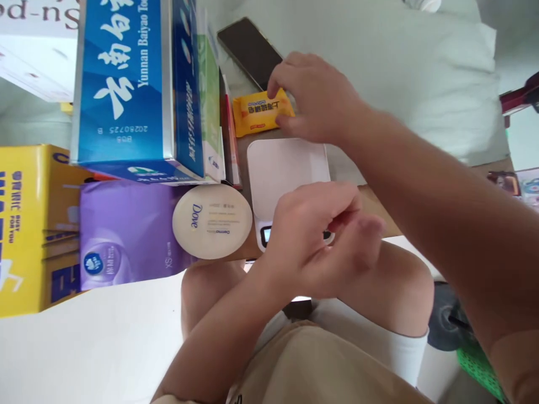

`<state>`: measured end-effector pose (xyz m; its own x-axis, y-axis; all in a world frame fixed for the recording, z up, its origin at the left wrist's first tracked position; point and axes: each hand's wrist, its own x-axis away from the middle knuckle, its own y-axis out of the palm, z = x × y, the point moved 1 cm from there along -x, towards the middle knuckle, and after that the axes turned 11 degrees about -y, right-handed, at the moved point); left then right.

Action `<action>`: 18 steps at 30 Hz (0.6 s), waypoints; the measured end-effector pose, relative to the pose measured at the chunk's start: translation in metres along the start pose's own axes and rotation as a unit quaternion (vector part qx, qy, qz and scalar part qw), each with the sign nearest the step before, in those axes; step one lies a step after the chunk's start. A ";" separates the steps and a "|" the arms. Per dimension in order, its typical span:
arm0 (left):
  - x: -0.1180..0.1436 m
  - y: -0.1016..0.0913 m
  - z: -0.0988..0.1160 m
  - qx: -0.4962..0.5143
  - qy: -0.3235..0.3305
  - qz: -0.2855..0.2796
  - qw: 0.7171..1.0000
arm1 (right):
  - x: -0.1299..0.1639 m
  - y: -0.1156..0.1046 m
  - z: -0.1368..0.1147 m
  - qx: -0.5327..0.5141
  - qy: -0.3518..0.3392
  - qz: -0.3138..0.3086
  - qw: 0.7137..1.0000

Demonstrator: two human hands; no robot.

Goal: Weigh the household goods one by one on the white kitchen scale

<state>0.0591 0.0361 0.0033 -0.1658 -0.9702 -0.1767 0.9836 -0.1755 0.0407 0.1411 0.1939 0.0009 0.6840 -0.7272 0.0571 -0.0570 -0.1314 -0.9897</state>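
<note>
- Soap (257,112) in a yellow wrapper lies flat just beyond the scale (290,168), printed side up, its far edge meeting the near end of the phone (248,47).
- Right hand (314,98) is at the soap's right end, palm down, a finger over the far side and the thumb over the near side, with a gap between the two; whether they clamp the wrapper, I cannot tell.
- Left hand (315,241) is over the near part of the scale, well apart from the right one, fingers curled in and thumb alongside; its inside is hidden, so I cannot tell whether it holds anything.
- Scale is white, with its plate bare and its display partly covered from view by the left hand.
- Phone lies dark side up and slanted on the pale cloth (379,50).
- Dove tub (213,221) is just left of the scale, near the front edge of the brown tabletop (378,209).
- Purple pack (130,230) is left of the tub, between it and the yellow box (25,230).
- Blue box (122,84) stands beyond the pack, with a green and white box (210,106) at its right side.
</note>
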 end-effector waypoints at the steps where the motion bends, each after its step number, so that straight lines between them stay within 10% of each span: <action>1: 0.000 -0.001 0.000 0.006 -0.002 -0.001 1.000 | -0.011 0.001 0.002 0.005 -0.006 -0.022 1.000; 8: 0.004 -0.004 -0.001 0.026 -0.015 0.022 0.999 | -0.040 0.007 0.011 0.062 -0.031 -0.104 0.992; 18: 0.007 -0.010 0.003 0.033 0.000 0.015 0.999 | -0.008 -0.005 0.016 0.072 0.011 -0.022 0.997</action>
<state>0.0481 0.0301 0.0041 -0.1355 -0.9752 -0.1749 0.9815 -0.1563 0.1109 0.1476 0.2110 0.0037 0.6679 -0.7372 0.1026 0.0789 -0.0669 -0.9946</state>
